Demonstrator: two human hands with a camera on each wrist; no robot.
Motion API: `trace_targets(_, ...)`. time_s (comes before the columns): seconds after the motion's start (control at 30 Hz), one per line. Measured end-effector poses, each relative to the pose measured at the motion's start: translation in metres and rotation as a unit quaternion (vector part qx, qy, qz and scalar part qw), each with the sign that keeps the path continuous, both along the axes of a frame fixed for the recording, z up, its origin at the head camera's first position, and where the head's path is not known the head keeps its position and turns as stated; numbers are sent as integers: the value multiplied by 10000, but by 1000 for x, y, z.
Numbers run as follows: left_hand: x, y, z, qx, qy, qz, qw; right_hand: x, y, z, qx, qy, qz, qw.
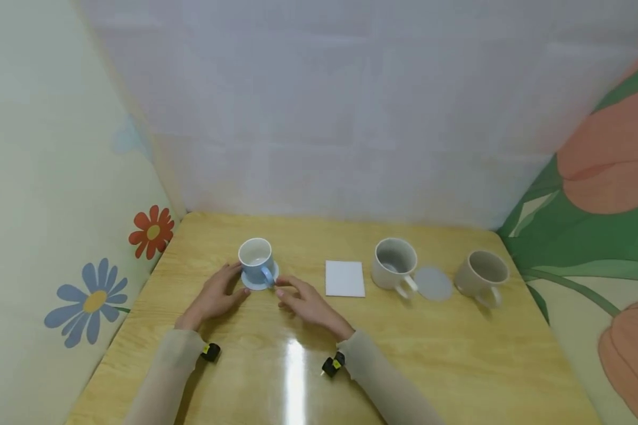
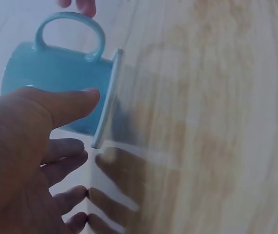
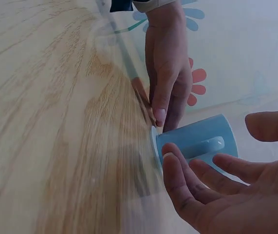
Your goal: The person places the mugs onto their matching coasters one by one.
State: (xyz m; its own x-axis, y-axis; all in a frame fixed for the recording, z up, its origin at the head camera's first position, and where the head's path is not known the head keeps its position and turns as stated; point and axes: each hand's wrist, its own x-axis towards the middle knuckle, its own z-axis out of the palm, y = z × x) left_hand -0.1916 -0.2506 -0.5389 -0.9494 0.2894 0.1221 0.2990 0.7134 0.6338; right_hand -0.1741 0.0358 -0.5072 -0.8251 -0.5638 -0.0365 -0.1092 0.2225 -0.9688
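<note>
I'm looking down on a wooden table (image 1: 404, 354) set in a corner of flower-patterned walls. Along it stand three cups in a row: a blue cup (image 1: 256, 260) on the left, sitting upright on a round blue coaster (image 1: 250, 283), then a cream cup (image 1: 395, 263) and a beige cup (image 1: 481, 274) standing straight on the table. A white square coaster (image 1: 344, 278) lies bare between the blue and cream cups, and a grey round coaster (image 1: 433, 283) lies bare between the cream and beige ones. So I judge one cup of three seated on its coaster and two left. My left hand (image 1: 215, 297) rests beside the blue coaster, fingers loose, thumb tip at the cup's wall and gripping nothing. My right hand (image 1: 303, 304) lies relaxed and released just right of the cup's handle, fingertips near it. The blue cup is glossy, pale inside, with its loop handle turned toward me
</note>
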Motion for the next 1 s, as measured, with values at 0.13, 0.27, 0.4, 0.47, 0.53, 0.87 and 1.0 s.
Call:
trace_targets(0.13, 6, -2, -1, 208, -236, 13, 9995, 8, 11, 3, 85, 94, 5, 9999)
trace_targets(0.27, 8, -2, 3, 300, -383, 265, 9985, 11, 23, 12, 115, 243, -55, 9996)
trace_targets(0.4, 8, 0, 11, 342, -268, 404, 9982, 13, 34, 19, 24, 434, -126, 9990)
trace_targets(0.47, 10, 0, 14, 341, -200, 440, 9983, 15, 41, 20, 27, 504, -148, 9986)
trace_targets(0.53, 13, 1, 17, 336, -145, 480, 9982, 17, 48, 20, 9, 537, -182, 9984)
trace_targets(0.87, 16, 13, 33, 370, 471, 513, 9969, 20, 74, 22, -260, 683, -442, 9963)
trace_targets(1.0, 15, 17, 42, 373, 716, 551, 9952, 20, 84, 28, -271, 814, -545, 9948)
